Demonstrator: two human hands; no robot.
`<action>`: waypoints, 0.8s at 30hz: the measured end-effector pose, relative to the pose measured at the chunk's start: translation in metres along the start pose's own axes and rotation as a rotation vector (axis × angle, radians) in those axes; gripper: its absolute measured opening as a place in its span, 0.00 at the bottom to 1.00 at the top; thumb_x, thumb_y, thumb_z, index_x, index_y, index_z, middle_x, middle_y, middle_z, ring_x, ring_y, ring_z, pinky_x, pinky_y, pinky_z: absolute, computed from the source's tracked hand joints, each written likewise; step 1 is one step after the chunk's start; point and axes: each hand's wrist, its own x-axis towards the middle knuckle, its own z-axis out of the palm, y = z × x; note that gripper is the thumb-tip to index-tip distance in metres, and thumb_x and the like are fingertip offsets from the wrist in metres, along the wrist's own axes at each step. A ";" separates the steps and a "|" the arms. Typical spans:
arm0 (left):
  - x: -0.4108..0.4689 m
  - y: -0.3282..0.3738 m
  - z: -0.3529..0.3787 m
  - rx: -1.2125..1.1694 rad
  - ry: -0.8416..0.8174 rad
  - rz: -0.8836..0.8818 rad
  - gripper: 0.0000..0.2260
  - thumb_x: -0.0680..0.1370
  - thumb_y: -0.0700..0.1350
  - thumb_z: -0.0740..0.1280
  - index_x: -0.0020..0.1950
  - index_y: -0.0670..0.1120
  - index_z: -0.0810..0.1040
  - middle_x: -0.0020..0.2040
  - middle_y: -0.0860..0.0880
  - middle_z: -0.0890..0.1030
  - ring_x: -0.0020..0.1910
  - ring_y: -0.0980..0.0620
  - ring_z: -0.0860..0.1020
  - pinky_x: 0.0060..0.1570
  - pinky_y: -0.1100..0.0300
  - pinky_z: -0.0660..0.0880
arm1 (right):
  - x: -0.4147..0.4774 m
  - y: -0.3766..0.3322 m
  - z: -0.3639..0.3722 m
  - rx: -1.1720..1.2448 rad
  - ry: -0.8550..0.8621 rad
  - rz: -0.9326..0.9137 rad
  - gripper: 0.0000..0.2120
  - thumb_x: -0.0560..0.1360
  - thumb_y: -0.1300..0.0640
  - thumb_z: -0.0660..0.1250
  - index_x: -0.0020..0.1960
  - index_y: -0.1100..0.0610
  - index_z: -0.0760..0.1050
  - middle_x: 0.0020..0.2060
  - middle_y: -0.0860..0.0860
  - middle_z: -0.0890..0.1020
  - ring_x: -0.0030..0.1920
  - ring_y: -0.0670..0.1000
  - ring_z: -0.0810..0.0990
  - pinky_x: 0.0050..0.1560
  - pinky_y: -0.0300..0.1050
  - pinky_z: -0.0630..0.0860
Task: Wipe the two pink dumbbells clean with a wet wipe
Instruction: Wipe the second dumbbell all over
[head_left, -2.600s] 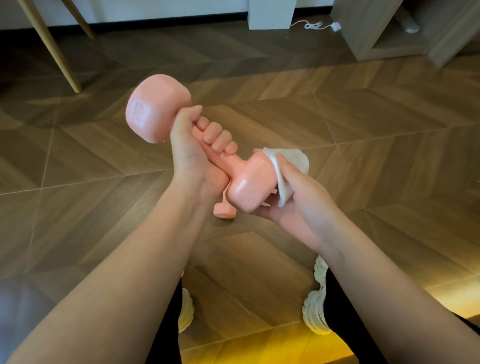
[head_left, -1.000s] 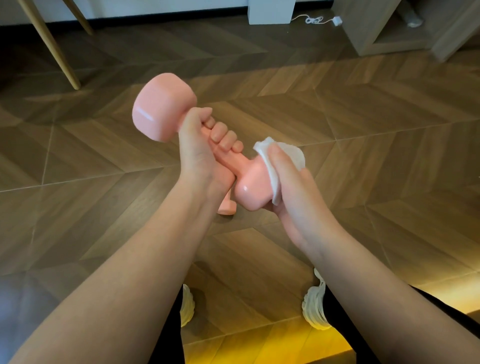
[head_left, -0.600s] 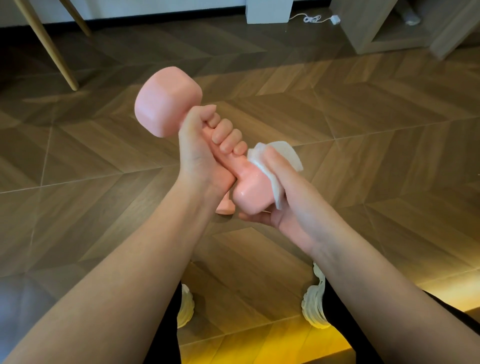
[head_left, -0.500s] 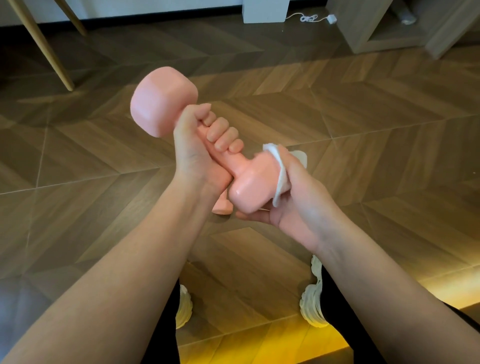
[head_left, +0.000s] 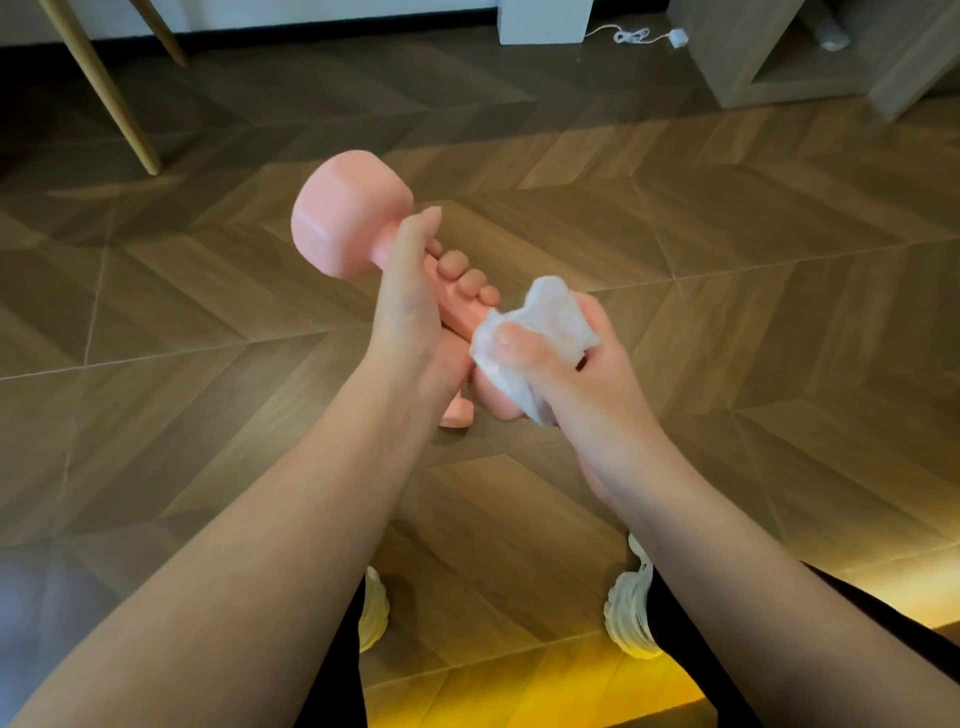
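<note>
The pink dumbbell (head_left: 349, 215) was held in the air above the wooden herringbone floor (head_left: 727, 291), tilted, its far head up and to the left and its near head low beside the wrists; the left hand (head_left: 410, 322) gripped the handle, fingers curled round it and pressed together side by side, the thumb lying straight up toward the far head. The right hand (head_left: 563, 371) held a crumpled white wet wipe (head_left: 550, 317) over the near head; the thumb pinned the wipe against that head, while the other fingers wrapped round behind it, mostly hidden by the wipe, so their spread could not be told. The near head itself was largely covered, only a pink edge showing under the wipe. A small part of a second pink dumbbell (head_left: 457, 414) showed on the floor just below the hands; the rest lay behind them. Two white shoes (head_left: 631, 616) stood on the floor near the bottom; pale wooden legs (head_left: 104, 88) rose at upper left; a white cable (head_left: 628, 35) lay by the wall, beside a wooden cabinet (head_left: 748, 78).
</note>
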 end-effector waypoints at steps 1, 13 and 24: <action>0.000 0.000 0.000 0.012 0.002 0.008 0.15 0.79 0.48 0.66 0.36 0.49 0.64 0.26 0.53 0.62 0.22 0.55 0.62 0.25 0.62 0.65 | 0.002 0.001 0.001 -0.003 0.032 0.017 0.08 0.70 0.45 0.70 0.48 0.43 0.78 0.39 0.40 0.83 0.43 0.38 0.82 0.42 0.35 0.78; -0.003 0.008 -0.005 0.001 -0.075 0.050 0.17 0.78 0.46 0.62 0.31 0.49 0.63 0.24 0.53 0.59 0.22 0.54 0.58 0.23 0.62 0.62 | 0.004 0.005 -0.003 0.087 -0.120 0.099 0.22 0.69 0.45 0.73 0.60 0.48 0.76 0.53 0.48 0.84 0.56 0.47 0.83 0.55 0.44 0.79; -0.001 0.009 -0.005 -0.079 -0.114 0.046 0.16 0.78 0.45 0.62 0.30 0.49 0.64 0.24 0.54 0.60 0.22 0.54 0.58 0.24 0.61 0.61 | 0.003 -0.002 -0.014 0.372 -0.342 0.254 0.24 0.75 0.49 0.67 0.69 0.50 0.68 0.62 0.58 0.78 0.60 0.61 0.79 0.59 0.67 0.76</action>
